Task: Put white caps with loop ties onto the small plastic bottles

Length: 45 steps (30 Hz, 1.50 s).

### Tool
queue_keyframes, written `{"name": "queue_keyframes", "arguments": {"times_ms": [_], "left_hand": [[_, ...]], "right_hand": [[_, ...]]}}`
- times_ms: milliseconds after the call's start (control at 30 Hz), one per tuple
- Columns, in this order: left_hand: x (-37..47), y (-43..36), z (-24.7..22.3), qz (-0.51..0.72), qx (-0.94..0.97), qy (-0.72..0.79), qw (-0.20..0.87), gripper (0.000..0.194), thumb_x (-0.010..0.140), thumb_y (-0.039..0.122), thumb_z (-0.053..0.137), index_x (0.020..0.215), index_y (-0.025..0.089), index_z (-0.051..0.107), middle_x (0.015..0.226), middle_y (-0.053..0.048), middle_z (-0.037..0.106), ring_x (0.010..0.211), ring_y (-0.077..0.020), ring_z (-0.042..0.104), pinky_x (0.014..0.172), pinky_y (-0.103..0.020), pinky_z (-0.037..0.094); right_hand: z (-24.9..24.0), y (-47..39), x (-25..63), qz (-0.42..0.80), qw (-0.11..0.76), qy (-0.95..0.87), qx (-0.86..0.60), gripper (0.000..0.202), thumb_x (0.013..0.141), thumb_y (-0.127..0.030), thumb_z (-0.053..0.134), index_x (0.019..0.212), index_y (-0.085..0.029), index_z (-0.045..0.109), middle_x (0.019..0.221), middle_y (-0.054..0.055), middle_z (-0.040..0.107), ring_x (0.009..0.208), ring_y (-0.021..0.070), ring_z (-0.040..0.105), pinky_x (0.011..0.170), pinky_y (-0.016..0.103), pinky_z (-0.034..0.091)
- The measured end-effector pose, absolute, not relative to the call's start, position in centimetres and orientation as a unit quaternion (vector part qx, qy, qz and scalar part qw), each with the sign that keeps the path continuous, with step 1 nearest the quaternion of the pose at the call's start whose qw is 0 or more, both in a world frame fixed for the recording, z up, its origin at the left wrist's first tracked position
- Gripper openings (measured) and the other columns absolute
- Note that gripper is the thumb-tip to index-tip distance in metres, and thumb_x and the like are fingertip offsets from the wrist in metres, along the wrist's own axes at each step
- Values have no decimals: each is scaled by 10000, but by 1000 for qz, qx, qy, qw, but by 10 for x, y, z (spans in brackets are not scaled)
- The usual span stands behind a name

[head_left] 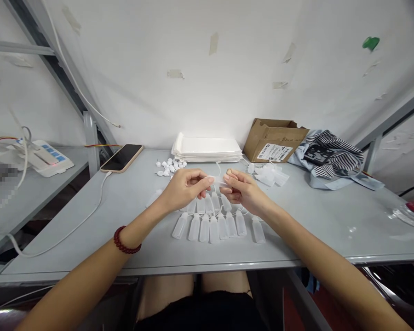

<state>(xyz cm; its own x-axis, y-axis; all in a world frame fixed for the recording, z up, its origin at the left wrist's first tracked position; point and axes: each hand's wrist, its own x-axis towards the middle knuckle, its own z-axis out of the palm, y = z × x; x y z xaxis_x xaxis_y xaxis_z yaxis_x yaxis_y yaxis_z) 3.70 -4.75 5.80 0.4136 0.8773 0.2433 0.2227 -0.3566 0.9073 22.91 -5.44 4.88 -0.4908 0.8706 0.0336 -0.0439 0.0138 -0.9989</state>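
Note:
My left hand (191, 187) and my right hand (243, 188) meet above the middle of the table, fingertips pinched. Between them is a small translucent plastic bottle (218, 182), gripped from both ends and partly covered by fingers. A thin white tube (218, 169) rises behind the fingertips. Below the hands, several similar squeeze bottles (213, 230) lie in a row, their necks pointing away from me, with thin white tubes around them. More bottles (203, 205) lie behind that row, partly hidden by my hands. A cluster of small white caps (170, 166) sits beyond my left hand.
A stack of white flat packets (209, 149) rests against the wall beside an open cardboard box (274, 140). Clear plastic pieces (271, 174) lie before the box. Striped cloth (331, 156) is at right, a phone (122, 157) with a white cable (93, 214) at left.

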Motion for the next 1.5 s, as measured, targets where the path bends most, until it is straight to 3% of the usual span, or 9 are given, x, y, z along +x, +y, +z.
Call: {"name": "queue_keyframes", "arguments": {"times_ms": [167,267,367,633,867,1167,1267,1367,1500], "left_hand": [[35,-40,53,339,670,398,528,414,877,418,501,560,155,548,509,6,530,408,-92,504,446,-235,435],[33,-37,53,313,630,389,595,406,858,412,532,539,161,528,491,16,483,397,-87,470,438,-239,424],[33,-38,55,308,601,377,633,399,824,427,585,535,157,529,532,6,488,426,-88,458,441,-243,431],[35,-42,56,327,674,331,573,374,859,419,553,603,147,568,552,18,504,528,-107,541,581,-257,482],[37,-44,53,345,747,364,435,255,858,347,546,742,148,656,686,-32,658,657,-149,634,672,-264,507],[41,-41,41,388,764,383,345,200,848,328,551,927,176,654,943,-52,689,887,-183,640,800,-294,519],[40,-36,39,425,729,440,307,281,856,367,541,1052,179,613,1045,-67,667,976,-194,616,817,-309,517],[34,-27,36,456,685,487,293,367,857,391,524,1152,176,556,1065,-78,648,923,-195,632,763,-318,529],[24,-17,36,461,666,518,275,355,834,374,536,1121,167,568,1041,-82,648,841,-189,648,693,-304,530]], "right_hand": [[38,-55,226,372,432,-740,-358,333,915,-338,463,687,-242,241,594,-74,267,499,99,264,478,244,228],[29,-55,225,157,412,-831,-339,286,906,-256,446,698,-244,250,612,-51,322,526,119,305,504,264,253],[26,-54,226,86,387,-856,-332,275,903,-229,423,704,-247,235,624,-40,342,519,122,294,491,268,238],[38,-61,225,337,440,-744,-372,339,925,-362,452,679,-238,255,585,-74,266,499,96,241,474,246,239],[50,-55,226,605,409,-574,-371,453,798,-402,631,650,-236,236,562,-104,176,455,58,130,416,207,70],[53,-49,233,642,377,-554,-372,416,756,-319,660,663,-234,264,545,-106,219,447,62,160,410,203,103],[56,-44,241,547,400,-607,-416,382,783,-357,624,671,-239,278,525,-96,289,451,80,261,426,214,180],[57,-37,252,301,420,-687,-511,301,826,-333,547,679,-238,303,510,-74,369,461,107,363,474,241,254],[57,-26,267,-12,298,-708,-640,132,842,-265,475,741,-228,398,523,-28,463,513,166,465,514,271,260]]}}
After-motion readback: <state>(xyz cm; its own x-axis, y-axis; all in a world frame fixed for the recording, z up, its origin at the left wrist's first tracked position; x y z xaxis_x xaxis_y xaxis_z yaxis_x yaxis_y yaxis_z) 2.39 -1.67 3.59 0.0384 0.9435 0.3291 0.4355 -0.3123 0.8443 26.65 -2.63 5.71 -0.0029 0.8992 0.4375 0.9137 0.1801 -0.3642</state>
